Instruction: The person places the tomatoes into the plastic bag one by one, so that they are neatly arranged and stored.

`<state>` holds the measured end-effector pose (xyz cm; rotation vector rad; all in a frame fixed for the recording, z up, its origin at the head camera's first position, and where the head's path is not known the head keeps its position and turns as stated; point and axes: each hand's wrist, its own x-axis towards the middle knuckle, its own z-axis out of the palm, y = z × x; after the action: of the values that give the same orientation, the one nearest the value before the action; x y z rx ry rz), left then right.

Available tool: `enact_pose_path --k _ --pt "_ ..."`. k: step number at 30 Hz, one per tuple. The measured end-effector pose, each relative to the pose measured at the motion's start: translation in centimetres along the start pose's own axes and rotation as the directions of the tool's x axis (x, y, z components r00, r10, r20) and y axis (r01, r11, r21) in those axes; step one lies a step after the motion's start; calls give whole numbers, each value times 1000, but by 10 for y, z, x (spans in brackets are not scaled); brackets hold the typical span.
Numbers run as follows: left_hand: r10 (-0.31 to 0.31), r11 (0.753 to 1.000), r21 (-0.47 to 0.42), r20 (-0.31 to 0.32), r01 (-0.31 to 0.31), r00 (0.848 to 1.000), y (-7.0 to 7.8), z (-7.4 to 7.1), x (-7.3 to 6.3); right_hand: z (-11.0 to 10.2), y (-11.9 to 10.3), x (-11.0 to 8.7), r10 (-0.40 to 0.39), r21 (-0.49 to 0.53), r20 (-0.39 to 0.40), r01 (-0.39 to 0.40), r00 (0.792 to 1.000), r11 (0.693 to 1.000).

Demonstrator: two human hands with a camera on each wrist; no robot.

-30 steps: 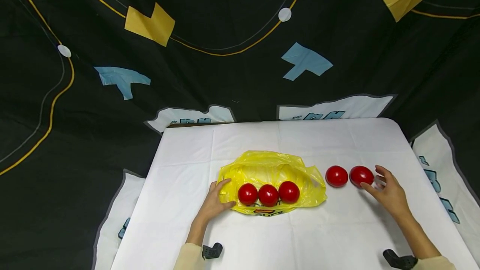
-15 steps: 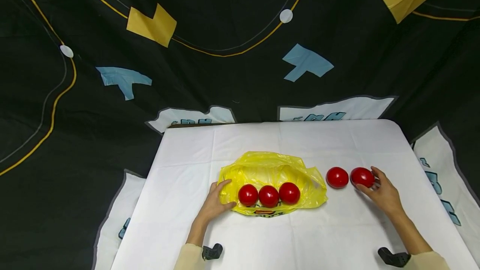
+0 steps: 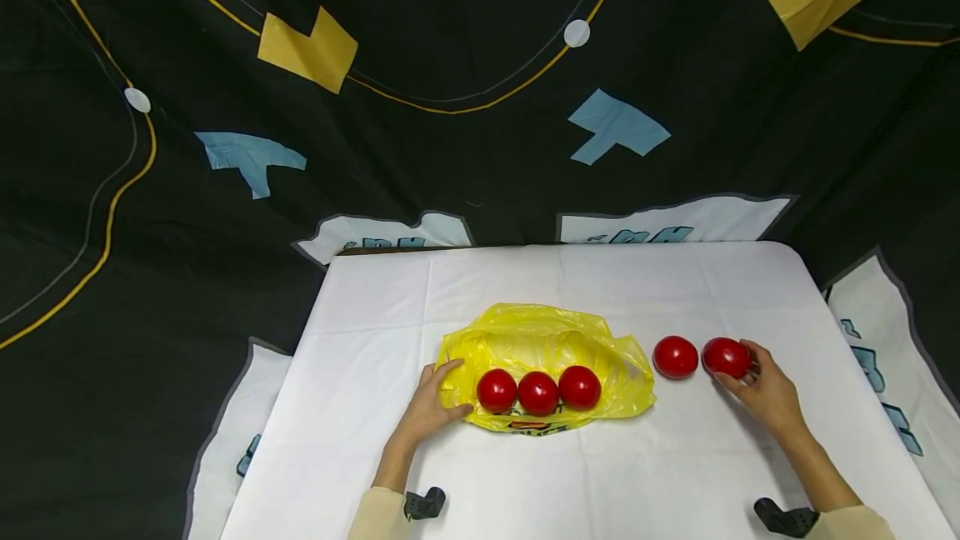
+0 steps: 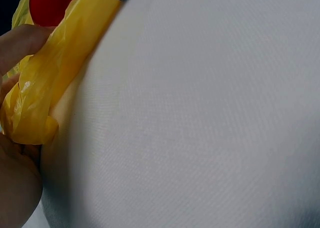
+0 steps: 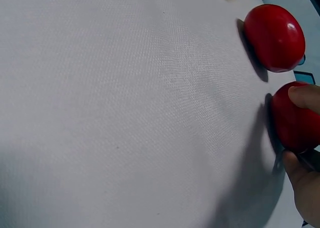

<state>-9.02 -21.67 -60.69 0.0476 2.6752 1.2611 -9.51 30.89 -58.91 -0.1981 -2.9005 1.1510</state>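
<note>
My left hand [image 3: 426, 408] holds the left end of a crumpled yellow plastic bag [image 3: 540, 325]; its film bunches between thumb and fingers in the left wrist view. Several glossy red tomato-like fruits lie about. Three of them [image 3: 537, 392] sit in a row at the bag's open mouth. To the right of the bag, a fourth fruit [image 3: 675, 357] rests on the white table. Beside it, my right hand [image 3: 767, 394] grips another red fruit [image 5: 291, 119] from its right side, thumb low and a finger on top, close over the table; the other fingertips are hidden.
A white cloth covers the table [image 3: 510, 490]. Behind it hangs a black curtain [image 3: 450, 165] with yellow, blue and white shapes. Black wrist mounts [image 3: 424, 503] sit at both sleeves.
My right hand has moved left onto the right-hand fruit and closed its fingers round it. The left hand and the bag have stayed in place.
</note>
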Motion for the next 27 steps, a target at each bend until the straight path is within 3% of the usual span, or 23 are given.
enact_pose_path --k 27 --pt "-15 1000 6 2 15 1000 2 0 -1 -12 -4 -20 -14 -11 -62 13 998 1000"
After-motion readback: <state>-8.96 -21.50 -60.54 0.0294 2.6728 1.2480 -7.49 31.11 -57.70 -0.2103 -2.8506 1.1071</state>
